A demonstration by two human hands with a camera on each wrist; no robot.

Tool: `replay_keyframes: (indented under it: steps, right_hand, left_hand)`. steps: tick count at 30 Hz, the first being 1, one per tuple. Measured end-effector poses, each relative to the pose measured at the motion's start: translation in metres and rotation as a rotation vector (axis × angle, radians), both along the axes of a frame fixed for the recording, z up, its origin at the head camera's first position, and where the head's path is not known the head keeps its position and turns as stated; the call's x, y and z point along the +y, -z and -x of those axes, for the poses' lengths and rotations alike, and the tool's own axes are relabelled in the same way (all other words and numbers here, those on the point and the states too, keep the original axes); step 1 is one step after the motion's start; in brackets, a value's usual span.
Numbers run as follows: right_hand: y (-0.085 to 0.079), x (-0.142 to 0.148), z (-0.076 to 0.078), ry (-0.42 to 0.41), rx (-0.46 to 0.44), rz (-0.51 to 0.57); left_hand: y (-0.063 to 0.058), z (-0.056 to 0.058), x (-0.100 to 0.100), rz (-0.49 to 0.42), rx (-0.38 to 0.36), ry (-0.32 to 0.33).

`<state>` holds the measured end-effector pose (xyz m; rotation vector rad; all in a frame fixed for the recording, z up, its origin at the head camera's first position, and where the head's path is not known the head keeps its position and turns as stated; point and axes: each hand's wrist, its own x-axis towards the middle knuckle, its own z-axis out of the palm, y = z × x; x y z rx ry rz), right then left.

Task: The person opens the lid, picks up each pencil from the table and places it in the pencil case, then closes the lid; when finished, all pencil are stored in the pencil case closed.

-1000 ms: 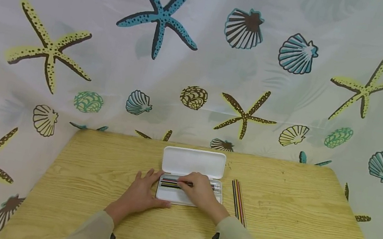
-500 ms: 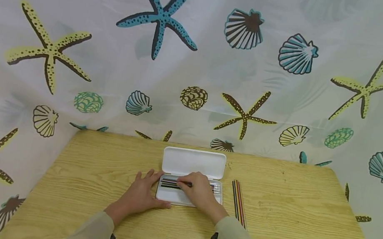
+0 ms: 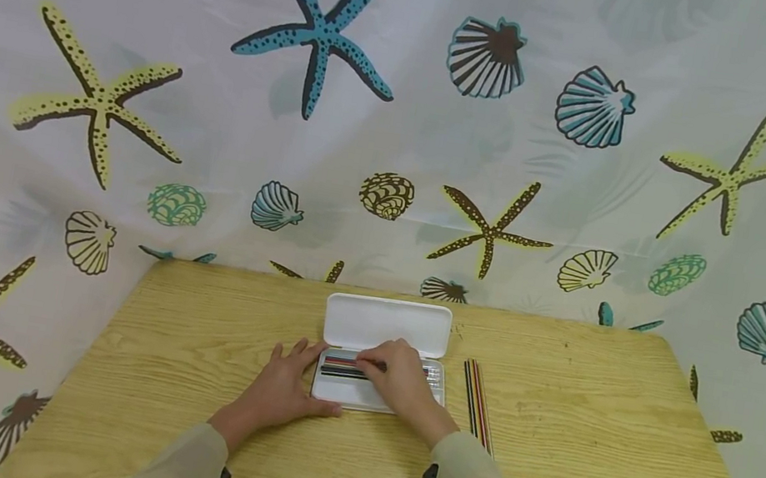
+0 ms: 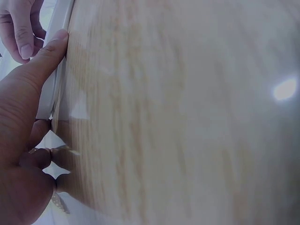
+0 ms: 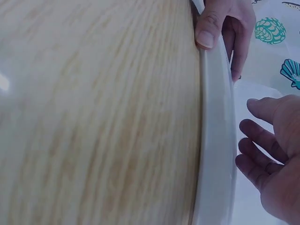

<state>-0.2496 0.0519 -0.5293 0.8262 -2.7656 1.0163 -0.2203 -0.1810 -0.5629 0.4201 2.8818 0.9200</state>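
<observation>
A white pencil case (image 3: 344,391) lies with its lid raised at the back of the table. Several coloured pencils (image 3: 335,366) lie lengthwise inside it. My left hand (image 3: 282,385) holds the case at its left end, thumb along the front wall and the other fingers spread around the left side. My right hand (image 3: 399,379) is bent over the pencils, fingertips right at them, and covers their middle. In the right wrist view, the right fingers (image 5: 258,140) are loosely curled and a gap shows between thumb and index finger, with no pencil visible there.
A bundle of several coloured pencils (image 3: 479,407) lies on the wooden table (image 3: 592,443) right of the case. The raised lid (image 3: 387,326) stands behind the case. A curtain (image 3: 401,132) printed with starfish and shells hangs around the table's back and sides.
My right fingers have shifted only slightly over the pencils, and a red pencil shows more plainly near the fingertips. The left hand, case and loose bundle have stayed in place.
</observation>
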Motion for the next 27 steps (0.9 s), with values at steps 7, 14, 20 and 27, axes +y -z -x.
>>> replay_keyframes:
  steps: [7, 14, 20, 27]
  right_hand:
    - [-0.009, 0.018, -0.002, 0.065, -0.006, 0.095]
    - [-0.015, 0.051, -0.002, 0.168, -0.019, 0.165]
    - [-0.016, 0.079, -0.004, 0.216, -0.028, 0.195]
    - [-0.012, 0.106, -0.009, 0.265, -0.016, 0.173]
  left_hand:
    - [0.000, 0.002, 0.000, 0.010, 0.006, 0.000]
    - [0.003, 0.002, -0.001, 0.001, -0.002, -0.011]
    - [0.002, 0.001, -0.001, 0.002, -0.012, -0.018]
    - [0.001, 0.001, 0.001, -0.005, -0.012, -0.020]
